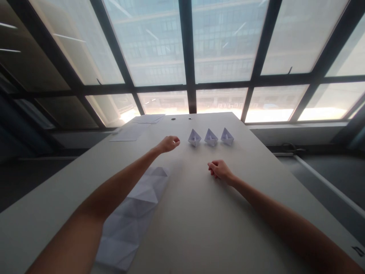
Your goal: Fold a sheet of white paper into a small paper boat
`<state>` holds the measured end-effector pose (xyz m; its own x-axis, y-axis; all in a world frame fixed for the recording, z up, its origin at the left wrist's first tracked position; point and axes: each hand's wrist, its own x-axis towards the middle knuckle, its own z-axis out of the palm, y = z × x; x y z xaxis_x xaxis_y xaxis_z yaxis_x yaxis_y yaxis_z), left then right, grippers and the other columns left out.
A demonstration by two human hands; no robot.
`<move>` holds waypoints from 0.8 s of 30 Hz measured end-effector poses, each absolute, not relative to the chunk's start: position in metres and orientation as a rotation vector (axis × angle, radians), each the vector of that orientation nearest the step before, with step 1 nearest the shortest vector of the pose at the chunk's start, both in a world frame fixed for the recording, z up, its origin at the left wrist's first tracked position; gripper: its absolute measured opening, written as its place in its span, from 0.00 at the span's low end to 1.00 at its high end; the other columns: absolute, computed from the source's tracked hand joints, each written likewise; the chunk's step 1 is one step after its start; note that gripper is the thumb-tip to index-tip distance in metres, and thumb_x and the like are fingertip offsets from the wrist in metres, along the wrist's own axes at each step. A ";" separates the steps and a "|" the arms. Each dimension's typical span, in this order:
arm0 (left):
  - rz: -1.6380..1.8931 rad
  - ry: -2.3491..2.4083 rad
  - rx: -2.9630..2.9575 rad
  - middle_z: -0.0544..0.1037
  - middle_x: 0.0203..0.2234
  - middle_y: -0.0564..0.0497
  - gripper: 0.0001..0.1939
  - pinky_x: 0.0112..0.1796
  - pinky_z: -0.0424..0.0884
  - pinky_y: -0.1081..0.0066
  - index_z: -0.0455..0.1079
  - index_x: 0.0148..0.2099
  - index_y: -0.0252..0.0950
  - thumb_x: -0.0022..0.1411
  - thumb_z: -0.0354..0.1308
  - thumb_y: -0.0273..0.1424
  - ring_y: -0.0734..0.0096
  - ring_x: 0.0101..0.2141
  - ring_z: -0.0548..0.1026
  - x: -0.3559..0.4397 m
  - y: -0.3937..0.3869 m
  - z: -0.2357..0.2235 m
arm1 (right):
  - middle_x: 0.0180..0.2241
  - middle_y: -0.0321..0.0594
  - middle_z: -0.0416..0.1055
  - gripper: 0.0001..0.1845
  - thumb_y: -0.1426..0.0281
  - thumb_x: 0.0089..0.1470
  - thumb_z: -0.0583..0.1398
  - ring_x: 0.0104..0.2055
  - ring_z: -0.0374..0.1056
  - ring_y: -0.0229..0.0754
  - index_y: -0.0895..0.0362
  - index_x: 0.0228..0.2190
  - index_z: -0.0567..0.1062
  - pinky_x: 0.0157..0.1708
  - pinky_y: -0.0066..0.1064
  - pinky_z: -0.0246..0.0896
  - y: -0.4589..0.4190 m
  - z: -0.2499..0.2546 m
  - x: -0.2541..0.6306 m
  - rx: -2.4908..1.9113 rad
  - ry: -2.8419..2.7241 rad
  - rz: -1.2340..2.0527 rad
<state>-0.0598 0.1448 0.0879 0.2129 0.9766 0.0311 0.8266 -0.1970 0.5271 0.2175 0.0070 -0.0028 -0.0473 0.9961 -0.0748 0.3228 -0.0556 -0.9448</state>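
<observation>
Three folded white paper boats stand in a row toward the far part of the table: a left one [194, 138], a middle one [211, 137] and a right one [227, 137]. My left hand [169, 144] hovers just left of the row, fingers curled toward the thumb and no object visible in them. Nearer to me and below the boats, my right hand [219, 169] is loosely closed, touching none of them; nothing shows in it. A creased sheet of white paper [144, 199] lies on the table, partly hidden beneath my left forearm.
The long white table [182, 228] reaches toward large dark-framed windows [186, 57]. Flat paper sheets [128, 133] lie at its far left. Two small dark round spots [173, 119] show near the far edge. A cable [291, 147] lies beyond the table's right side.
</observation>
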 end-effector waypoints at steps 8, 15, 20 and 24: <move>0.175 1.150 2.416 0.66 0.63 0.52 0.22 0.61 0.56 0.67 0.73 0.56 0.49 0.63 0.56 0.47 0.64 0.62 0.64 -0.178 0.027 0.080 | 0.17 0.34 0.67 0.16 0.65 0.58 0.55 0.15 0.59 0.32 0.59 0.22 0.71 0.16 0.23 0.49 0.011 -0.011 0.218 -1.491 -1.499 1.053; -0.013 1.251 2.522 0.50 0.69 0.52 0.33 0.65 0.38 0.53 0.54 0.69 0.55 0.65 0.52 0.52 0.55 0.69 0.44 -0.205 -0.020 0.035 | 0.16 0.34 0.68 0.16 0.63 0.55 0.55 0.16 0.60 0.34 0.58 0.21 0.72 0.18 0.24 0.50 0.017 -0.023 0.208 -1.494 -1.589 0.840; -0.023 1.274 2.692 0.44 0.71 0.54 0.31 0.65 0.33 0.50 0.45 0.72 0.55 0.70 0.41 0.53 0.56 0.70 0.40 -0.146 -0.020 0.012 | 0.16 0.35 0.68 0.17 0.62 0.54 0.54 0.17 0.61 0.35 0.58 0.21 0.73 0.20 0.25 0.49 0.018 -0.027 0.205 -1.461 -1.638 0.765; 0.042 1.281 2.714 0.45 0.71 0.51 0.31 0.64 0.36 0.45 0.46 0.72 0.53 0.71 0.39 0.54 0.52 0.69 0.42 -0.078 -0.009 0.003 | 0.17 0.35 0.67 0.16 0.63 0.53 0.53 0.19 0.62 0.37 0.57 0.20 0.71 0.22 0.26 0.53 0.018 -0.027 0.207 -1.405 -1.576 0.703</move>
<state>-0.0777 -0.0086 0.0030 0.6369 0.7701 -0.0346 0.7663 -0.6276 0.1378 0.2068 0.0180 -0.0267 0.0324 0.9700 0.2409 0.4692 0.1981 -0.8606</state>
